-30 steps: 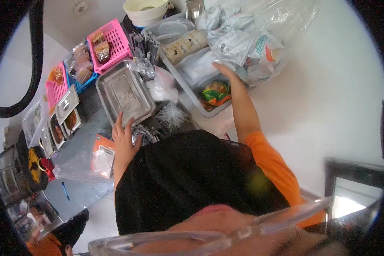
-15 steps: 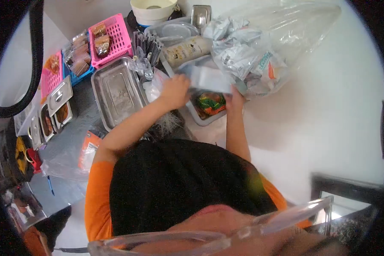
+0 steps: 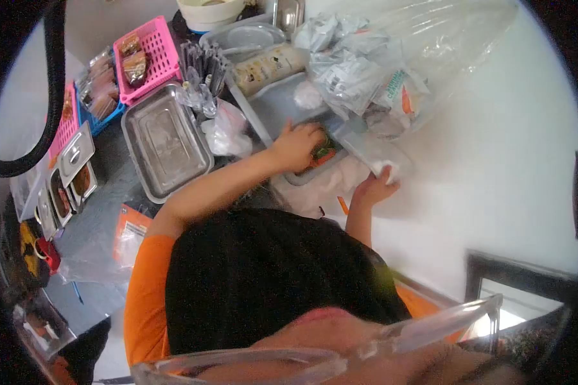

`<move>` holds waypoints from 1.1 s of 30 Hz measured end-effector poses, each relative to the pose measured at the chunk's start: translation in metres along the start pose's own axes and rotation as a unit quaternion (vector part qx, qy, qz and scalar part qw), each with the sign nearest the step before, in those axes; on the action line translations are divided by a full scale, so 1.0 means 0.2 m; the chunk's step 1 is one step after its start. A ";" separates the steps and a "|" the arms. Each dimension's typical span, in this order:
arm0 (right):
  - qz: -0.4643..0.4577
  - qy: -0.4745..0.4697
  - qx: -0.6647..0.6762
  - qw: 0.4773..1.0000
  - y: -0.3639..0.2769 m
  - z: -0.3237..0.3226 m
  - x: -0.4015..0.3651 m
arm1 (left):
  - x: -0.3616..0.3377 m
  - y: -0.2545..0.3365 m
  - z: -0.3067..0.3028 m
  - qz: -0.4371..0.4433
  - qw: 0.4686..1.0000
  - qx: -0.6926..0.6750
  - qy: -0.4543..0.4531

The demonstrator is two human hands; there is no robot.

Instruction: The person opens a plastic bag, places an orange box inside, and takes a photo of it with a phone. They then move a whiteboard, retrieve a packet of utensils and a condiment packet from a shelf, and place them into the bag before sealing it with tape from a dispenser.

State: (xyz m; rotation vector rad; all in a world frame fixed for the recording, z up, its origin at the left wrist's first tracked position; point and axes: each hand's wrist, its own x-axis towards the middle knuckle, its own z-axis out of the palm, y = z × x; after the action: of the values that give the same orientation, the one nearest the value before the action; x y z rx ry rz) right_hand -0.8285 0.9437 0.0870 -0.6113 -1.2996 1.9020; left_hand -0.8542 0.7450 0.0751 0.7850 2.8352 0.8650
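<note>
My left hand [image 3: 297, 146] reaches into the grey plastic tray [image 3: 253, 122], its fingers curled over a green and orange packet [image 3: 324, 153]. Part of that packet is hidden beneath the hand. At the tray's right side, my right hand [image 3: 377, 186] is closed on the lower edge of a clear plastic bag [image 3: 372, 153], which looks flat and slightly see-through. A small white bundle [image 3: 308, 95] lies farther back in the tray, behind my left hand.
A printed roll [image 3: 270, 67] lies across the tray's far part. Beside it sits a big clear sack of white plastic bags [image 3: 353, 64]. To the left are a steel tray [image 3: 167, 141], wrapped straws [image 3: 202, 70], a pink basket [image 3: 164, 51] and lidded steel containers [image 3: 77, 154].
The pale item that was between both hands is now at the right, in my right hand alone. My left hand has moved down onto the colourful packet. The view has shifted slightly.
</note>
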 end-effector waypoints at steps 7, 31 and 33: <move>-0.118 -0.139 -0.318 0.931 0.30 0.06 -0.05 | -0.19 0.02 -0.10 0.017 0.996 -0.072 0.054; -0.116 -0.851 -0.192 0.474 0.08 0.11 -0.74 | -1.72 0.37 -0.01 -0.431 0.808 0.087 0.393; -0.082 -0.884 -0.195 0.416 0.11 0.14 -0.87 | -1.73 0.33 0.08 -0.434 0.809 0.102 0.384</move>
State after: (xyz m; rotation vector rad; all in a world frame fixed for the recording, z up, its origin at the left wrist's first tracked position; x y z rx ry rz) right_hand -0.7491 0.7861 0.0733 2.0305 -2.7129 1.5077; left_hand -0.5210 0.6295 0.0712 -1.1049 3.3341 0.7997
